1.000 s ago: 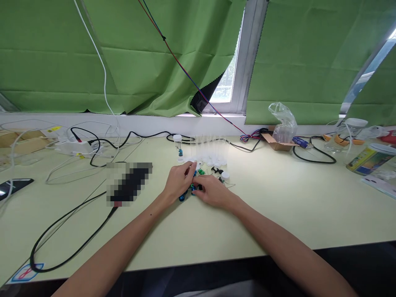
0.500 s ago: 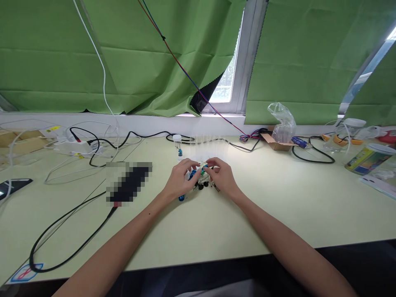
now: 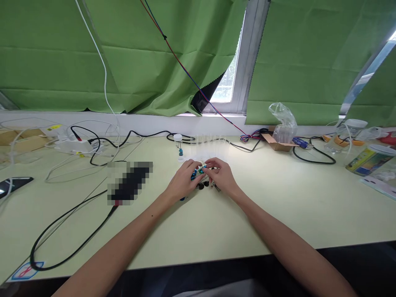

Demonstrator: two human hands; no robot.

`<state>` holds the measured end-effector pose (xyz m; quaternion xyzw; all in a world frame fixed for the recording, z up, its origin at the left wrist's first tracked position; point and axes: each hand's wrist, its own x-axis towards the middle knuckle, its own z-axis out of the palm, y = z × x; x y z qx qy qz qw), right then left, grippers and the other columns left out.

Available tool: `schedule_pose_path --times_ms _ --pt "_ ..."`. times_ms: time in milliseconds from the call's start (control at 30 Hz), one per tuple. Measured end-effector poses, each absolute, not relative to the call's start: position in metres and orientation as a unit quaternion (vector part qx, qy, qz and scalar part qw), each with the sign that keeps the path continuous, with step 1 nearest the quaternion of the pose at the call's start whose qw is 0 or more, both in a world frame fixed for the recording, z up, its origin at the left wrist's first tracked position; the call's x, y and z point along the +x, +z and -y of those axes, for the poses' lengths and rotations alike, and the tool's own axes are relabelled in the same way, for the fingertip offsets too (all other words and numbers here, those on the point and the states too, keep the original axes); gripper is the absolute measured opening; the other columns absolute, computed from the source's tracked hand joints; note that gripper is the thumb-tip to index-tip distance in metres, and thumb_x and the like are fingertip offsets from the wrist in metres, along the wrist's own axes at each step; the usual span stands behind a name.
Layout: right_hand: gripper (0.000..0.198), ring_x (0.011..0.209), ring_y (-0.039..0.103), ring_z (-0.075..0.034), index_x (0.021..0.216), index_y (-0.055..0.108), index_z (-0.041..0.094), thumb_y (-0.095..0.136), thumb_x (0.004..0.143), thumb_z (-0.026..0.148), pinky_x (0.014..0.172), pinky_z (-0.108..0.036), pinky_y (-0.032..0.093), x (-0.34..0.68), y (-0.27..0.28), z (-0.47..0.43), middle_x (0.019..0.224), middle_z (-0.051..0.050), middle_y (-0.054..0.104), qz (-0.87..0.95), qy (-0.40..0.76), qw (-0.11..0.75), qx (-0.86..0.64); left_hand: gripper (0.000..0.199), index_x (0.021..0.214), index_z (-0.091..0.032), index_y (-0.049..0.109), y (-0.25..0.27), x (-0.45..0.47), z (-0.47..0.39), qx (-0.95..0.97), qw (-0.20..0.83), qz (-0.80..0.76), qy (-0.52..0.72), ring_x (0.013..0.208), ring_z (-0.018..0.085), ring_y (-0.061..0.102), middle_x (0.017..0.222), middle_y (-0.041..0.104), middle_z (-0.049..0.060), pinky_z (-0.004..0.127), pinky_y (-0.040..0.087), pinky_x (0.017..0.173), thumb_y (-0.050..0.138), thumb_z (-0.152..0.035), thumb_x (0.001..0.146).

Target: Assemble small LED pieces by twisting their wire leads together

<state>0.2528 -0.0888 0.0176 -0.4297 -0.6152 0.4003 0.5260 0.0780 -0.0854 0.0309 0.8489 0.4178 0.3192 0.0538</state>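
A small heap of electronic parts lies on the pale table (image 3: 278,206) between my hands. It has shiny blue pieces (image 3: 194,175), a green piece (image 3: 201,170) and round black parts (image 3: 206,183) with thin leads. My left hand (image 3: 183,179) curves around the heap's left side, thumb and forefinger apart, with blue pieces showing between them. On the other side my right hand (image 3: 223,176) has thumb and forefinger closed together by the green piece; whatever is in the pinch is too small to name. One blue part (image 3: 182,199) lies partly hidden under my left wrist.
Behind the hands stand a white-capped clear tube (image 3: 178,138) with blue parts inside and a row of clear tubes (image 3: 210,145). Left are a blurred dark device (image 3: 131,183) and its looping black cable (image 3: 71,262). Right are a cardboard box (image 3: 276,144) and a labelled jar (image 3: 369,160).
My left hand has shifted slightly right, over the heap, covering more of the blue part by its wrist. The pale piece between the fingertips shows less now. My right hand has barely moved.
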Motion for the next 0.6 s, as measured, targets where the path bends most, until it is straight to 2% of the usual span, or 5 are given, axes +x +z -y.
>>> schedule_pose_path --times_ms 400,600 --pt "0.029 0.047 0.054 -0.009 0.103 0.059 0.023 0.064 0.079 0.038 0.044 -0.024 0.043 0.2517 0.0174 0.0906 0.09 -0.002 0.068 0.647 0.367 0.506 -0.437 0.019 0.105 -0.02 0.059 0.0286 0.0785 0.0849 0.857 0.055 -0.401 0.318 0.092 0.021 0.057 0.099 0.06 0.007 0.033 0.046 0.076 0.049 -0.029 0.091" --pt "0.022 0.049 0.05 -0.009 0.097 0.061 0.021 0.056 0.087 0.04 0.054 -0.026 0.043 0.2516 0.0222 0.0921 0.084 -0.001 0.069 0.664 0.262 0.515 -0.475 0.016 0.098 -0.019 0.059 0.0313 0.0804 0.0852 0.835 0.053 -0.412 0.36 0.081 0.019 0.057 0.087 0.062 0.005 0.031 0.044 0.072 0.052 -0.03 0.089"
